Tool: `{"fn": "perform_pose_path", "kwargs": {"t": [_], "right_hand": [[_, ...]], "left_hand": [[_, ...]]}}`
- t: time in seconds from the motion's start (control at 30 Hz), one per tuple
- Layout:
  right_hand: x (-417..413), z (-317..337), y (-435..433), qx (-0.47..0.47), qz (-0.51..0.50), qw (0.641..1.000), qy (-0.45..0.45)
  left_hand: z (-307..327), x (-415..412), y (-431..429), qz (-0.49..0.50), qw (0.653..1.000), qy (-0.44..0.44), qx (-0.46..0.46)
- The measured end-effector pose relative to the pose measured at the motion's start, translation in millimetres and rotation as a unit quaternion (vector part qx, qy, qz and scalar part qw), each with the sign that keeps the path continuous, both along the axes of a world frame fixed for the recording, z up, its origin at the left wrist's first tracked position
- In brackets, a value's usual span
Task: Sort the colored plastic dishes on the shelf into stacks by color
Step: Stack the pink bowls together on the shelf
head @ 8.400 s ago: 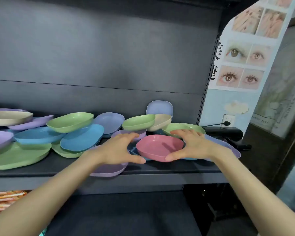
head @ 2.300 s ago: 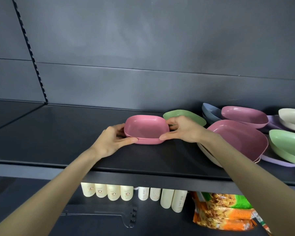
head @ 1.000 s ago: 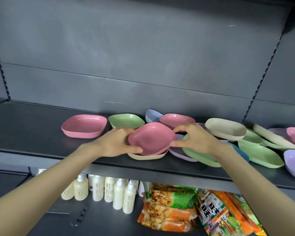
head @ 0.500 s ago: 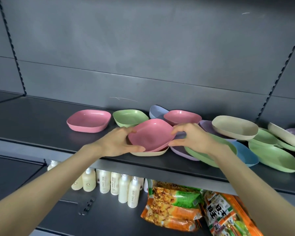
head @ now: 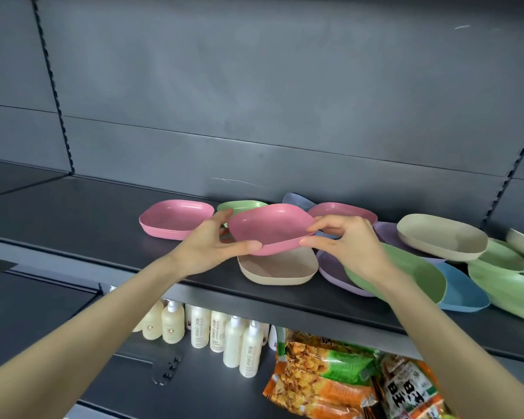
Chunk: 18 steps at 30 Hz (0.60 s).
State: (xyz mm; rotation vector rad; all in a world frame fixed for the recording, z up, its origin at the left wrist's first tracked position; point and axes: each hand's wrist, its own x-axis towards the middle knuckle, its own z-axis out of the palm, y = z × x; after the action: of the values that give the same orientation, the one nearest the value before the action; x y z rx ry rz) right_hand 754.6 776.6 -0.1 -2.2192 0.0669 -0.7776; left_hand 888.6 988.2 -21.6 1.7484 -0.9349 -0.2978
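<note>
A pink dish is held in the air just above the shelf, tilted so that its hollow faces the camera. The left hand clamps its left edge, thumb under the near rim and fingers behind; the right hand pinches its right corner between thumb and fingers. Directly below it a beige dish lies flat near the shelf's front edge. To the left, apart from the held dish, a pink stack sits on the shelf; a seam along its side suggests more than one dish. Behind the held dish a green dish, a pale blue dish and another pink dish show in part. To the right lies a mixed heap: a purple dish, a large green dish, a blue dish, a second beige dish and further green dishes, overlapping one another. On the lower shelf stand cream bottles with Chinese labels, partly legible as "黄芪" and "山茶花", beside orange-and-green snack bags; a bag further right carries large black characters that I cannot read.
</note>
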Motion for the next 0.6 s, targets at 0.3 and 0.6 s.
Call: {"fn": "perform_pose_path", "kwargs": {"t": [0.3, 0.6], "right_hand": [[53.9, 4.2, 45.8, 0.107, 0.031, 0.994, 0.007], [127.8, -5.9, 104.3, 0.114, 0.067, 0.989, 0.065]], "left_hand": [[21.4, 46.1, 50.8, 0.015, 0.999, 0.008, -0.028], [21.5, 123.3, 110.8, 0.018, 0.999, 0.014, -0.036]]}}
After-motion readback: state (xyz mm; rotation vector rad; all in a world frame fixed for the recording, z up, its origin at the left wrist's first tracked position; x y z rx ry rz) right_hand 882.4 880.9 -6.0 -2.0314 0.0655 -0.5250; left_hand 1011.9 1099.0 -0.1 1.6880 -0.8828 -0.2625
